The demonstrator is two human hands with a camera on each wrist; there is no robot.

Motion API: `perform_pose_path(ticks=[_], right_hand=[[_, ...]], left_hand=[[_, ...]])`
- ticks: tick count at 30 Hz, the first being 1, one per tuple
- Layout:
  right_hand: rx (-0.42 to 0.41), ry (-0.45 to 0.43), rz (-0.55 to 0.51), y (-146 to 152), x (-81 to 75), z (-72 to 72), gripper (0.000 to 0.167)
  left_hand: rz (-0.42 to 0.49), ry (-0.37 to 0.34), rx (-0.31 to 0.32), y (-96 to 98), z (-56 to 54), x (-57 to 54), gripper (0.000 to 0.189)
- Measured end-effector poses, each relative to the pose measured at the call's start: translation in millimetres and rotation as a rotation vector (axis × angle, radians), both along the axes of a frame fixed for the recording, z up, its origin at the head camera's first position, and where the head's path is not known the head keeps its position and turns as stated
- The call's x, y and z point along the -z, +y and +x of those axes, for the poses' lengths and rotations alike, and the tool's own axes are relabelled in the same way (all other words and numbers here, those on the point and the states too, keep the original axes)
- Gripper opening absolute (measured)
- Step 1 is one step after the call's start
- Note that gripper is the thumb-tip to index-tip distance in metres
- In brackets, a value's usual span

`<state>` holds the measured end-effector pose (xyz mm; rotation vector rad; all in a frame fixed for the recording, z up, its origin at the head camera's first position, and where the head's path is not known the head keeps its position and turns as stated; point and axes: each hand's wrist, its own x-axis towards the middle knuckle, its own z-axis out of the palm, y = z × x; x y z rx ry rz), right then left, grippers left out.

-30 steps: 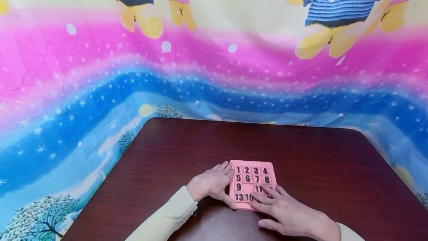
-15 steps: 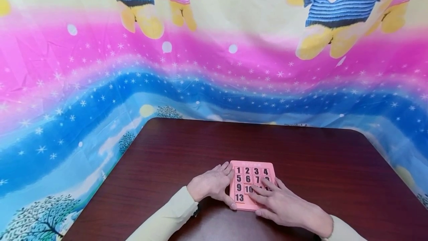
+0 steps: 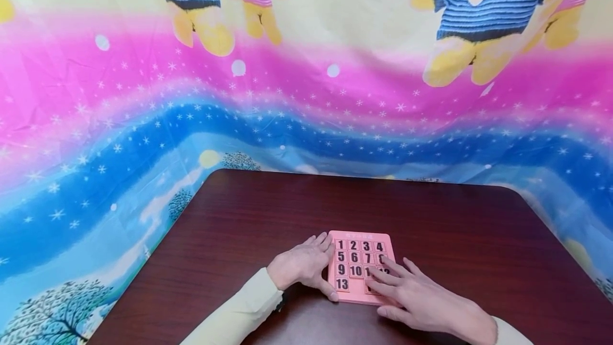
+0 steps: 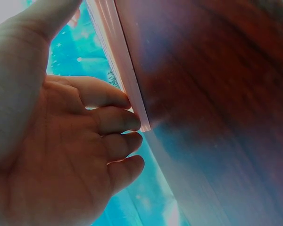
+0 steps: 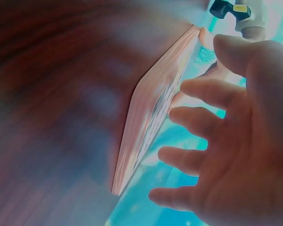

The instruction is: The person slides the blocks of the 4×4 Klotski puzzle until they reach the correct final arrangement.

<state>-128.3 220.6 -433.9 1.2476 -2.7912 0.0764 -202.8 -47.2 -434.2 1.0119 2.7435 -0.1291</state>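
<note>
A pink sliding number puzzle (image 3: 354, 236) lies flat on the table, black numbers on its square tiles. Rows 1–4, 5–8 and 9–12 read in order, though the 8, 11 and 12 are partly covered. Tile 13 (image 3: 342, 284) sits at the near left, with a gap beside it; fingers mostly hide the tiles further right. My left hand (image 3: 304, 263) braces the puzzle's left side, fingertips at the edge and thumb at the near corner. Over the lower right tiles spreads my right hand (image 3: 419, 294), its fingers apart and extended, as the right wrist view also shows.
The dark brown wooden table (image 3: 268, 201) has rounded far corners. Behind and around it hangs a colourful cloth backdrop (image 3: 287, 105) printed with bears, snowflakes and trees. Light sleeves (image 3: 239, 302) cover both forearms.
Tile 10 has slid up from the bottom row into the third row, leaving a gap beside 13. My right hand has drawn slightly right. The left hand has stayed put.
</note>
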Motion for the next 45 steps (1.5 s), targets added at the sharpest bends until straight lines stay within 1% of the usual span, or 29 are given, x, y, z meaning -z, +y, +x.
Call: perform_pose_path(ticks=[6, 11, 14, 18, 22, 27, 30, 34, 37, 40, 45], right_hand=[[0.022, -0.088, 0.007, 12, 0.3, 8.5, 0.056], [0.046, -0.145, 0.003, 11, 2.5, 11.8, 0.057], [0.038, -0.140, 0.003, 8, 3.6, 11.4, 0.057], [0.009, -0.107, 0.011, 1, 4.0, 10.1, 0.057], [-0.001, -0.100, 0.011, -7, 3.5, 9.1, 0.058], [-0.024, -0.064, 0.001, -14, 4.3, 7.7, 0.057], [-0.029, -0.071, -0.004, -16, 6.6, 7.6, 0.057], [-0.018, -0.102, -0.007, -17, 8.7, 8.5, 0.057], [-0.012, -0.095, -0.003, -17, 8.9, 8.7, 0.058], [0.001, -0.079, 0.000, -13, 6.5, 8.8, 0.059], [0.051, -0.089, -0.015, 0, 0.1, 10.5, 0.061]], left_hand=[[-0.014, 0.027, 0.010, -1.3, -0.2, -0.8, 0.116], [-0.011, 0.022, 0.009, -1.7, -0.9, 0.4, 0.116], [-0.006, 0.020, 0.009, -1.9, -1.1, 1.2, 0.116], [-0.006, 0.022, 0.011, -1.9, -1.3, 1.6, 0.116], [-0.005, 0.023, 0.009, -2.1, -1.6, 1.0, 0.115], [-0.002, 0.019, 0.003, -2.6, -2.3, 0.8, 0.115], [-0.001, 0.007, -0.004, -3.9, -1.9, 0.8, 0.116], [-0.001, -0.001, -0.010, -5.1, -1.4, 1.3, 0.116], [0.006, 0.007, -0.003, -4.9, -1.4, 2.0, 0.115], [0.007, 0.013, 0.005, -4.1, -1.8, 2.1, 0.115], [-0.001, 0.019, 0.013, -3.5, -2.8, 1.0, 0.115]])
